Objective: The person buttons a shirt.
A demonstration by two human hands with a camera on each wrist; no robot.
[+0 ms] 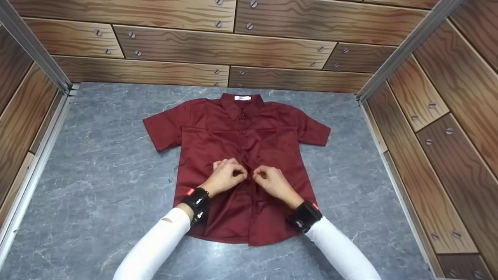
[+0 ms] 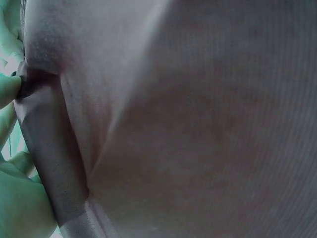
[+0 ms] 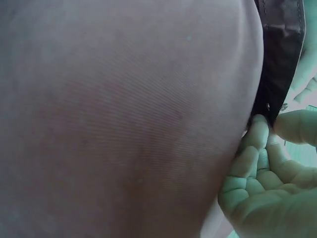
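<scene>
A dark red short-sleeved shirt point(image 1: 210, 144) lies front up with its collar toward the far wall. Around mid-chest its two front edges are lifted between the hands. My left hand point(image 1: 224, 175) pinches one edge between thumb and fingers; in the left wrist view, the thumb point(image 2: 9, 89) presses on the folded cloth. Across a small gap, my right hand point(image 1: 273, 182) pinches the other edge. The right wrist view shows the right fingers point(image 3: 255, 136) curled at the dark placket point(image 3: 282, 54), beside what looks like a small buttonhole. Cloth hides much of both wrist views.
The shirt is spread on a grey marbled tabletop point(image 1: 105, 167). Wood-patterned panels point(image 1: 175, 42) with metal corner rails point(image 1: 408, 42) enclose it at the back and sides. A white label point(image 1: 242, 98) sits inside the collar. Black straps point(image 1: 305, 216) circle both wrists.
</scene>
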